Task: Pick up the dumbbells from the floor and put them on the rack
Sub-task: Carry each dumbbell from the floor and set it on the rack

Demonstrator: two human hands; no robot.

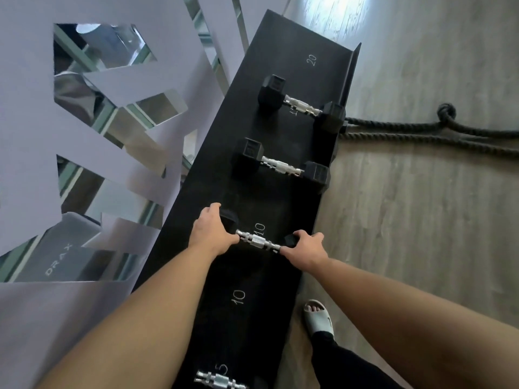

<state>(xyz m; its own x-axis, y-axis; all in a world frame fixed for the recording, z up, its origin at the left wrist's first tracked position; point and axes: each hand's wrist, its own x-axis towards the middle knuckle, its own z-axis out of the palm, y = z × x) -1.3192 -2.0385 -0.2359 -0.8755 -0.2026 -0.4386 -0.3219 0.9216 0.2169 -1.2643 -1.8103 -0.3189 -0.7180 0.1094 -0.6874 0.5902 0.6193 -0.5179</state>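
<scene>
Placing step: dumbbell (257, 242) down on rack (283, 169) by a "10" mark, left hand (209, 234) clamped on far head, right hand (304, 247) clamped on near head. Next: release both, check for more on floor (407, 220).

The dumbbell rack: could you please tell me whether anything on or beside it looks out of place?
On the rack nothing stands out: the dumbbells lie parallel, though the "20" slot is empty. Beside it, a battle rope trails loose across the floor, under the rack's edge.
</scene>
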